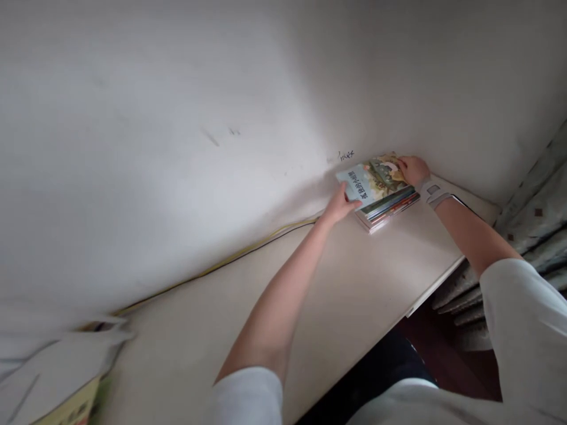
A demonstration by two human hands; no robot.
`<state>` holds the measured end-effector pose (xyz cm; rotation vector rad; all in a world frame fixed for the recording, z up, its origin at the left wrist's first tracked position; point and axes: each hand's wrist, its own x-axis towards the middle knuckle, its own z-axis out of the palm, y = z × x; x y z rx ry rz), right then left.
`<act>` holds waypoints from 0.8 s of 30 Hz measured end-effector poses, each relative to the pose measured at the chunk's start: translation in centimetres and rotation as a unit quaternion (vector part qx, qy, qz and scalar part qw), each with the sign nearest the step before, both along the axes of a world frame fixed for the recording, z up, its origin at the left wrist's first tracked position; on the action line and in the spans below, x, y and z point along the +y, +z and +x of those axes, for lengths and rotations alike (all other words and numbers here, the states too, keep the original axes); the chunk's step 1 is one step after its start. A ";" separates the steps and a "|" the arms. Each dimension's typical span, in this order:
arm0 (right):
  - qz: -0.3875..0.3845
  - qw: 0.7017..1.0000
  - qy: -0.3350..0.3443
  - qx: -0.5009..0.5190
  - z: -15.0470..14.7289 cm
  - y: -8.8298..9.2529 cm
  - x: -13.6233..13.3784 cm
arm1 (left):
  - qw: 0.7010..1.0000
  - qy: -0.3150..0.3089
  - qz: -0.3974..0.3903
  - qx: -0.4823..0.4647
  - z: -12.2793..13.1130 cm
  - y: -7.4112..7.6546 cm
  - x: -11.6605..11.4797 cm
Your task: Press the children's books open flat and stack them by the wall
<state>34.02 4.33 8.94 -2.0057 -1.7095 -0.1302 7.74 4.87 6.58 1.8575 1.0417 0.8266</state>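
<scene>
A stack of thin books (385, 212) lies on the pale table near the wall. On top is an illustrated book (376, 180) with a light blue cover and a green and yellow picture. My left hand (340, 205) grips the near left end of this top book, thumb over the cover. At its far right end, my right hand (413, 170) holds the edge with fingers on the cover. A watch with a light strap is on my right wrist.
Yellow and black cables (239, 255) run along the back edge of the table (354, 289), against the wall. Patterned curtains (531, 236) hang at the right. A white bag (53, 366) and a yellow-green item (73, 407) are at the lower left.
</scene>
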 end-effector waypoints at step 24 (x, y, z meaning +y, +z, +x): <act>-0.077 0.993 -0.024 -0.082 0.7 -1.1 6.8 | 0.974 0.029 0.085 0.210 2.2 -0.9 5.8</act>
